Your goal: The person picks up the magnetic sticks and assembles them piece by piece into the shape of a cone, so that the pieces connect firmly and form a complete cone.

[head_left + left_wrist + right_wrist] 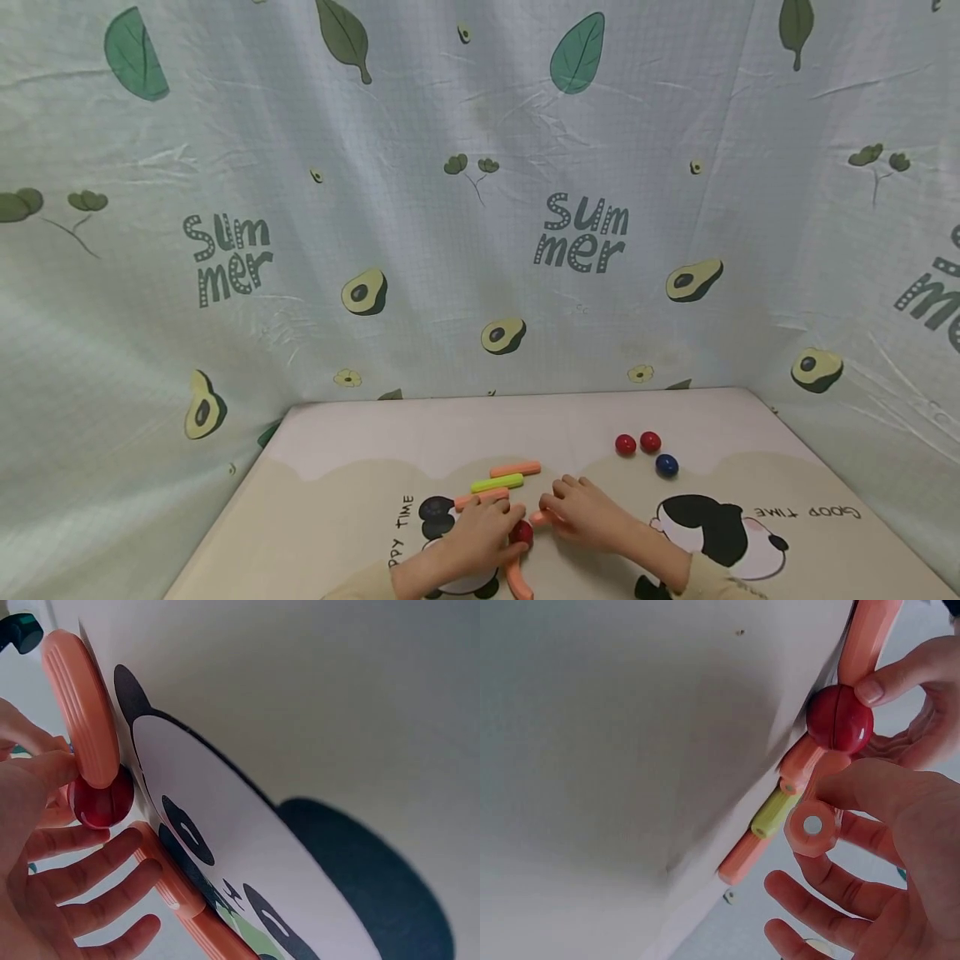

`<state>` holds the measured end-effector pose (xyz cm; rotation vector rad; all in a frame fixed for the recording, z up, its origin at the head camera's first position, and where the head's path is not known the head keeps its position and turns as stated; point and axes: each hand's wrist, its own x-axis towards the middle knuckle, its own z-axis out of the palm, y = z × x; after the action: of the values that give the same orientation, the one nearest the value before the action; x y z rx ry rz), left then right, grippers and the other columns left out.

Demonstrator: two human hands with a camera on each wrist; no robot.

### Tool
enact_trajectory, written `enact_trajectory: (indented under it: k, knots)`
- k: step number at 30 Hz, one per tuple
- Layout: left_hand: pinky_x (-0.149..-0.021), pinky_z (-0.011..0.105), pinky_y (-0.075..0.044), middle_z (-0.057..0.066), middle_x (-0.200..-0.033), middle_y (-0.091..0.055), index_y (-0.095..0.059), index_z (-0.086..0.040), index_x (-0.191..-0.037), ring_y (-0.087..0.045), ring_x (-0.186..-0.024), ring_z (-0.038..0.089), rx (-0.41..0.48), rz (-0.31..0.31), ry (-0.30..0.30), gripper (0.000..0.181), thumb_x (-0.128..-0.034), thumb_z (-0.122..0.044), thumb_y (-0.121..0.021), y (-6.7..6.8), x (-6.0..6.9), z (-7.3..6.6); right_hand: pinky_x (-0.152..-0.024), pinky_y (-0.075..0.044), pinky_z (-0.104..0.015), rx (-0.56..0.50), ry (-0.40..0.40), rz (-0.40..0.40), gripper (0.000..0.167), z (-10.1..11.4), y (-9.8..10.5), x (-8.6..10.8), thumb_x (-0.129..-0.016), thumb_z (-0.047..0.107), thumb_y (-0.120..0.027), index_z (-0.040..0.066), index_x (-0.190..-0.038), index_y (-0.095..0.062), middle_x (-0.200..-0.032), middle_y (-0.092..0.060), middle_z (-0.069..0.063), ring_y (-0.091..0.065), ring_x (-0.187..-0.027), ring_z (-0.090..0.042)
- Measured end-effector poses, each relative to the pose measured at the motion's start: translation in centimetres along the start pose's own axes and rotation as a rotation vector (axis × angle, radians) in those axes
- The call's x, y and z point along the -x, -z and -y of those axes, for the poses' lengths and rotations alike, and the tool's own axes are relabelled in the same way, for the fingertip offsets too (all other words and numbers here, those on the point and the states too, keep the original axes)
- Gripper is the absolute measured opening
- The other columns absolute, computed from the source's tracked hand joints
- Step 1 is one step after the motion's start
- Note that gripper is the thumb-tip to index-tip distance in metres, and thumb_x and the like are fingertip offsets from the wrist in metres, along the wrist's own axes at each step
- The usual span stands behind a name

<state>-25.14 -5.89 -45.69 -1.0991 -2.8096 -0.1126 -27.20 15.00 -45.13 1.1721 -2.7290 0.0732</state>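
Note:
My left hand (480,529) holds a glossy red ball (521,533), its thumb against the ball's near side. Joined to that ball or touching it is a curved orange tube (517,581), which also shows beside the ball in the left wrist view. Just to the right, my right hand (588,512) pinches another orange tube (799,836) between thumb and fingers. The round hole in that tube's end faces the right wrist camera. Its far end lies close to the red ball (840,720); whether they touch cannot be told.
Beyond the left hand lie an orange tube (515,469), a yellow-green tube (497,482) and a nearer orange tube (482,498). Two red balls (626,445) and a blue ball (667,466) sit back right. A patterned curtain (435,250) hangs behind the table (337,500).

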Motion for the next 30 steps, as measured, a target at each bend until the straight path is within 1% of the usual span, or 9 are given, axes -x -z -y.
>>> enact_trajectory:
  k: [4,8,13,16,18,22,25,30]
  knots:
    - [-0.058,0.024,-0.024,-0.009,-0.071,-0.047,-0.056,-0.02,-0.099,-0.036,-0.065,0.004,0.014,0.001,0.0,0.03,-0.0829,-0.045,-0.056,-0.05,-0.06,0.08,-0.066,-0.039,-0.025,0.02,0.023,-0.017,0.019,0.09,-0.21,-0.08,-0.077,0.024,-0.065,0.021,-0.094,-0.058,-0.075,-0.047,0.009,-0.044,-0.075,-0.008]
    - [-0.059,0.024,-0.026,-0.008,-0.075,-0.051,-0.056,-0.019,-0.1,-0.038,-0.065,0.003,0.027,-0.009,-0.004,0.031,-0.0836,-0.045,-0.055,-0.09,-0.14,0.08,-0.067,-0.038,-0.026,0.004,0.002,-0.002,0.019,0.05,-0.23,-0.19,-0.077,0.024,-0.065,0.021,-0.094,-0.058,-0.076,-0.047,0.009,-0.044,-0.076,-0.008]
    - [-0.059,0.023,-0.029,-0.009,-0.077,-0.052,-0.056,-0.018,-0.097,-0.042,-0.066,0.003,0.003,-0.04,-0.051,0.026,-0.0843,-0.041,-0.055,-0.15,-0.14,0.11,-0.068,-0.04,-0.027,-0.01,-0.011,0.01,0.019,-0.11,-0.21,-0.39,-0.078,0.025,-0.065,0.02,-0.094,-0.058,-0.078,-0.048,0.008,-0.045,-0.077,-0.008]
    - [-0.061,0.023,-0.031,-0.01,-0.077,-0.052,-0.055,-0.02,-0.096,-0.043,-0.068,0.004,0.0,-0.029,-0.061,0.021,-0.0848,-0.038,-0.055,-0.11,-0.14,0.0,-0.066,-0.038,-0.025,-0.014,-0.008,0.004,0.017,-0.2,-0.22,-0.52,-0.078,0.024,-0.064,0.019,-0.092,-0.058,-0.077,-0.047,0.009,-0.044,-0.076,-0.007]
    - [-0.061,0.023,-0.032,-0.012,-0.076,-0.05,-0.054,-0.022,-0.095,-0.043,-0.067,0.004,0.002,-0.035,-0.076,0.017,-0.0849,-0.037,-0.055,-0.12,-0.09,-0.02,-0.065,-0.037,-0.024,-0.015,-0.003,-0.001,0.016,-0.25,-0.23,-0.59,-0.078,0.024,-0.065,0.018,-0.091,-0.058,-0.077,-0.046,0.009,-0.043,-0.075,-0.006]
    - [-0.061,0.021,-0.031,-0.011,-0.078,-0.052,-0.055,-0.024,-0.098,-0.043,-0.068,0.003,-0.005,-0.063,-0.114,0.016,-0.0851,-0.033,-0.056,-0.16,0.08,0.03,-0.063,-0.035,-0.024,-0.017,0.011,-0.012,0.016,-0.29,-0.27,-0.67,-0.077,0.023,-0.066,0.018,-0.09,-0.058,-0.076,-0.046,0.009,-0.042,-0.074,-0.006]
    - [-0.061,0.02,-0.031,-0.011,-0.081,-0.053,-0.057,-0.024,-0.1,-0.043,-0.071,0.003,-0.001,-0.081,-0.135,0.016,-0.085,-0.031,-0.056,-0.12,0.18,0.05,-0.062,-0.034,-0.024,-0.002,0.016,-0.028,0.015,-0.38,-0.39,-0.72,-0.077,0.023,-0.066,0.018,-0.088,-0.058,-0.075,-0.045,0.009,-0.042,-0.073,-0.007]
    - [-0.062,0.018,-0.031,-0.012,-0.081,-0.051,-0.057,-0.026,-0.094,-0.042,-0.072,0.001,0.048,-0.086,-0.161,0.008,-0.0868,-0.026,-0.054,-0.15,0.23,0.18,-0.062,-0.032,-0.023,0.025,0.0,-0.022,0.012,-0.68,-0.53,-0.85,-0.076,0.025,-0.066,0.018,-0.083,-0.058,-0.073,-0.045,0.009,-0.041,-0.072,-0.006]
